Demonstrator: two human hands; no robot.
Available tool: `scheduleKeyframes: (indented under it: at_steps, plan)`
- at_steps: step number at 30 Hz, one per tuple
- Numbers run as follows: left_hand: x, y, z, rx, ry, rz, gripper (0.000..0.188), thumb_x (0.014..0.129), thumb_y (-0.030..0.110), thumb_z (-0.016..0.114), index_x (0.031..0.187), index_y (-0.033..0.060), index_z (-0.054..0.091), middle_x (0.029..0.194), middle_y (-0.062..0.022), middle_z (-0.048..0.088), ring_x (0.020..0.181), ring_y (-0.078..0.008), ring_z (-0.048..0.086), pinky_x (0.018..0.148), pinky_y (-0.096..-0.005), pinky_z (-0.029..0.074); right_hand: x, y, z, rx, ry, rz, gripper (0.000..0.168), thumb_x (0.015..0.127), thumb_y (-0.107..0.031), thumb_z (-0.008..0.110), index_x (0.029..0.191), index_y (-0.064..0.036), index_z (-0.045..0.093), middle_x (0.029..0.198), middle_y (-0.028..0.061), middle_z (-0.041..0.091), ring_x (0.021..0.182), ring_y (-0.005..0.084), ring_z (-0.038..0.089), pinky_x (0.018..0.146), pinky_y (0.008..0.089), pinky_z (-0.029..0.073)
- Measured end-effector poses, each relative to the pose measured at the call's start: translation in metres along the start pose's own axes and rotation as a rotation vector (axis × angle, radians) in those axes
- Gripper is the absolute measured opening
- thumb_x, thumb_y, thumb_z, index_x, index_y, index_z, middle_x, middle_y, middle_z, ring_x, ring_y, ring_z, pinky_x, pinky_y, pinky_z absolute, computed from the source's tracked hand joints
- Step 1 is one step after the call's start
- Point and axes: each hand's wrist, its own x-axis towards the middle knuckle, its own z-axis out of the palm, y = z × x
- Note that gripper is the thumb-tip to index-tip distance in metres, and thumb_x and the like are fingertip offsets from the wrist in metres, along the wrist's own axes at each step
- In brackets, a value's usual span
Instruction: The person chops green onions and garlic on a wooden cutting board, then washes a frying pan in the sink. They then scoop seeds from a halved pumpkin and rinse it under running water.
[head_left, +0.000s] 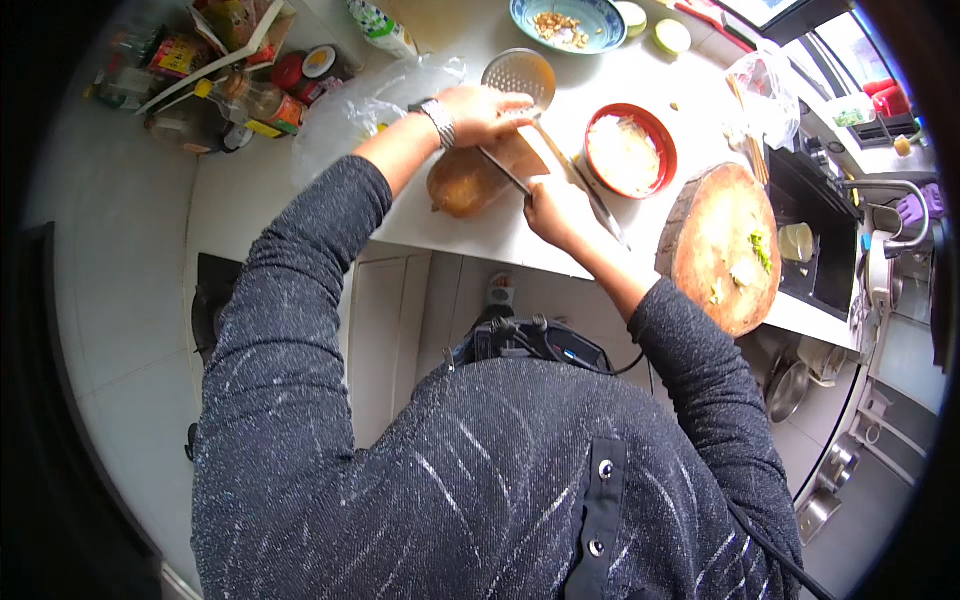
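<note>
My right hand (559, 212) is closed around the near end of a thin dark-edged tool that looks like a knife (504, 171). Its far end points up and left, toward my other hand. My left hand (480, 116), wearing a wristwatch (439, 122), is held over the counter with its fingers stretched to the right and apart. It hides part of what lies below it. A rounded brown thing, perhaps a gourd or root vegetable (459, 187), rests below the left wrist. A perforated skimmer (519, 75) lies just beyond the left fingers, its handle running toward the right forearm.
Right of my hands stands a red-rimmed bowl (628, 156) of pale shreds. A round wooden chopping block (724, 247) bears green and white scraps beside the sink (821, 217). A blue patterned plate (568, 28) is at the back. Bottles (262, 105) and a plastic bag (360, 112) crowd the left.
</note>
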Motion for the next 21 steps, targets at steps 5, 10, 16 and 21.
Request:
scheduleKeyframes:
  at_steps: [5, 10, 16, 21]
  plan:
    - [0.005, -0.036, 0.023, -0.015, 0.118, 0.092, 0.054, 0.089, 0.057, 0.039, 0.124, 0.0186, 0.055, 0.116, -0.0132, 0.060, 0.105, -0.0304, 0.057, 0.090, -0.0386, 0.045, 0.009, 0.001, 0.024, -0.067, 0.051, -0.053, 0.018, 0.081, -0.015, 0.049, 0.077, -0.003, 0.063, 0.072, 0.0210, 0.062, 0.066, 0.0377, 0.063, 0.064, 0.0468, 0.050]
    - [0.006, -0.040, 0.018, -0.023, 0.186, 0.139, 0.049, 0.090, 0.052, 0.044, 0.118, 0.0149, 0.059, 0.111, -0.0149, 0.062, 0.101, -0.0319, 0.058, 0.087, -0.0376, 0.047, 0.021, 0.000, 0.022, -0.060, 0.013, -0.027, 0.016, 0.079, -0.013, 0.051, 0.077, -0.003, 0.063, 0.073, 0.0215, 0.062, 0.067, 0.0367, 0.063, 0.063, 0.0449, 0.051]
    - [-0.002, -0.045, 0.020, -0.043, 0.284, 0.200, 0.048, 0.089, 0.050, 0.049, 0.119, 0.0137, 0.059, 0.105, -0.0151, 0.063, 0.097, -0.0307, 0.059, 0.086, -0.0381, 0.047, 0.020, -0.006, 0.018, -0.023, 0.091, -0.041, 0.014, 0.077, -0.010, 0.051, 0.074, -0.002, 0.063, 0.073, 0.0214, 0.062, 0.066, 0.0361, 0.062, 0.062, 0.0444, 0.050]
    - [0.003, -0.036, 0.013, -0.031, 0.184, 0.140, 0.050, 0.088, 0.050, 0.050, 0.118, 0.0107, 0.060, 0.108, -0.0153, 0.063, 0.098, -0.0304, 0.059, 0.087, -0.0370, 0.046, 0.022, -0.001, 0.031, -0.050, 0.232, -0.112, 0.014, 0.075, -0.009, 0.051, 0.070, -0.002, 0.062, 0.066, 0.0199, 0.061, 0.059, 0.0346, 0.061, 0.057, 0.0434, 0.048]
